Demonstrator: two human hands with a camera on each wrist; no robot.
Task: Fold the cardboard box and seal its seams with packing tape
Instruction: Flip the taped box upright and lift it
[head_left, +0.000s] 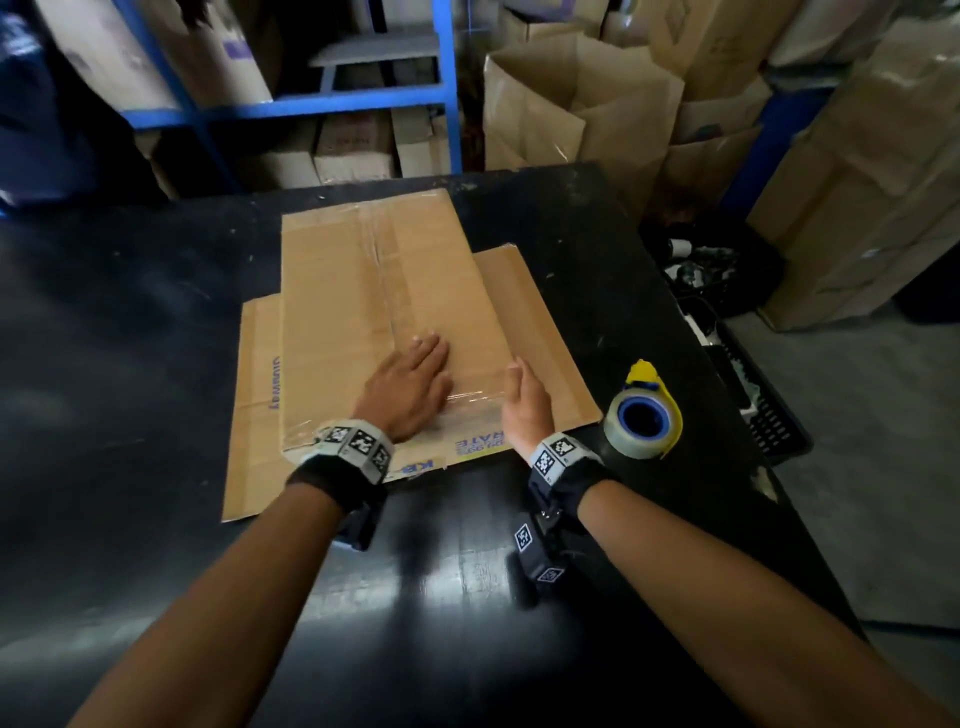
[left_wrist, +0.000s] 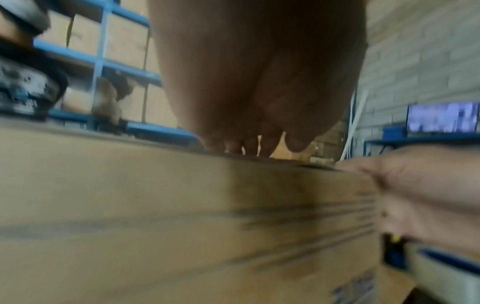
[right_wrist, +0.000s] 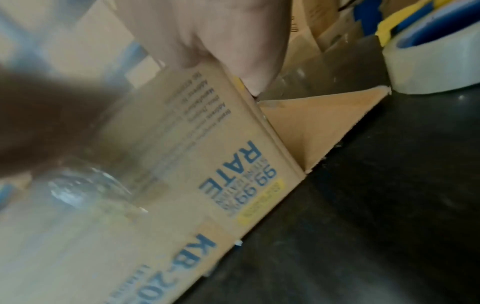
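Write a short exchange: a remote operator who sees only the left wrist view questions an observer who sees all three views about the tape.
Operator: I see only the left hand on the cardboard box. Where is the tape roll?
Observer: On the black table, right of the box, with no hand on it.
Operator: Is the top seam taped?
Observer: Yes, clear tape runs along it and passes under the flat left hand.
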